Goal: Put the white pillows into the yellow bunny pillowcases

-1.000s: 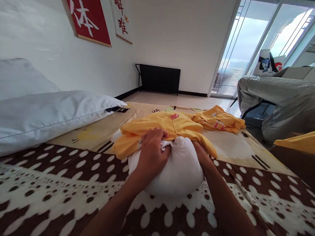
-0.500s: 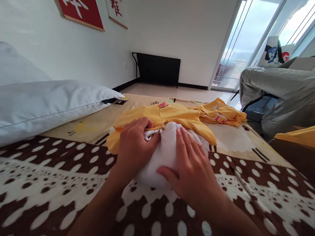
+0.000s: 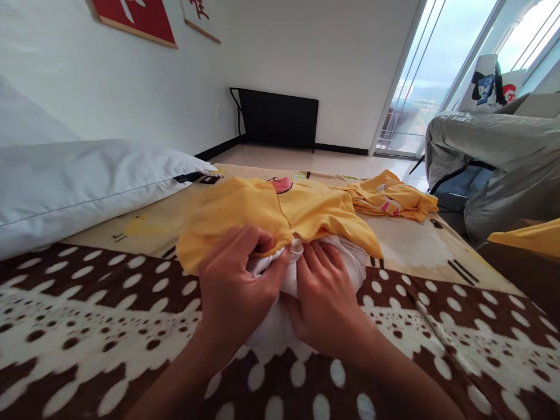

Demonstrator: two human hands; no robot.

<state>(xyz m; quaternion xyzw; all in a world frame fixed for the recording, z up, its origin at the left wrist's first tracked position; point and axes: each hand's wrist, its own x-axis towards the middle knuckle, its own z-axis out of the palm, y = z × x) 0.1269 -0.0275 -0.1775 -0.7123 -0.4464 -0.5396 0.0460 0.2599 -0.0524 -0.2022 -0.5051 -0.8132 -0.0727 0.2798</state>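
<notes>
A yellow cloth cover (image 3: pixel 236 204) with a pink patch lies on the bed in front of me. Its near edge is open, and a soft white cushion insert (image 3: pixel 280 326) bulges out of it. My left hand (image 3: pixel 242 280) is closed on the edge of the yellow cover, with white fabric bunched under its thumb. Beside it, my right hand (image 3: pixel 326 291) has its fingers curled into the white insert just below the opening. Its fingertips are partly sunk in the fabric. How far the insert reaches inside the cover is hidden.
Another crumpled yellow cloth (image 3: pixel 394 198) lies on the patterned brown and cream blanket (image 3: pixel 144 326). A white pillow (image 3: pixel 87 181) rests on the left. Beyond the bed are a black panel (image 3: pixel 277 119) by the wall and a plastic-wrapped sofa (image 3: pixel 494 140) at right.
My right hand has moved left toward the opening, and its flat fingers have curled into the white insert. The yellow cover's edge has come nearer, over more of the insert.
</notes>
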